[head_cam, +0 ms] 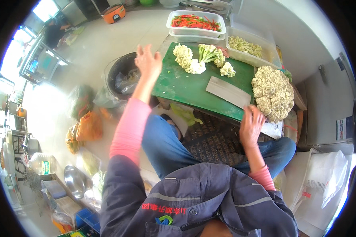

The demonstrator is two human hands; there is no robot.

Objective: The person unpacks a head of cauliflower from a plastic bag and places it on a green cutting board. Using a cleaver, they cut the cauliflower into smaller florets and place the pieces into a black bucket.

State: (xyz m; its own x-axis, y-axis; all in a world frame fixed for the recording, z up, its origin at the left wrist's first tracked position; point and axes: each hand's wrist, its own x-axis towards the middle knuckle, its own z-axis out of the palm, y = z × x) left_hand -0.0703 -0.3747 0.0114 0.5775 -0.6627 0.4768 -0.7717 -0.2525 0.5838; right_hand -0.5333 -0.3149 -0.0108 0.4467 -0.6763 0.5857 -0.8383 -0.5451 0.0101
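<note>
My left hand (148,60) is raised over the right rim of a black bucket (112,77), beside the board's left edge. Its fingers are spread and hold nothing. At the front right corner of the green cutting board (184,84), my right hand (251,126) is closed over the handle end of a cleaver (229,91); the handle itself is mostly hidden. The wide blade lies flat on the board. Cut cauliflower florets (190,60), a stemmed piece (209,53) and a small floret (227,70) lie towards the back. A large cauliflower head (273,93) sits right of the board.
Behind the board stand a plastic tub (195,32) of sliced red and green peppers and another tub (252,57) of pale cut vegetable. Plastic bags (89,126) lie on the floor at left. A leaf (185,114) lies below the board. Another person (53,32) crouches far left.
</note>
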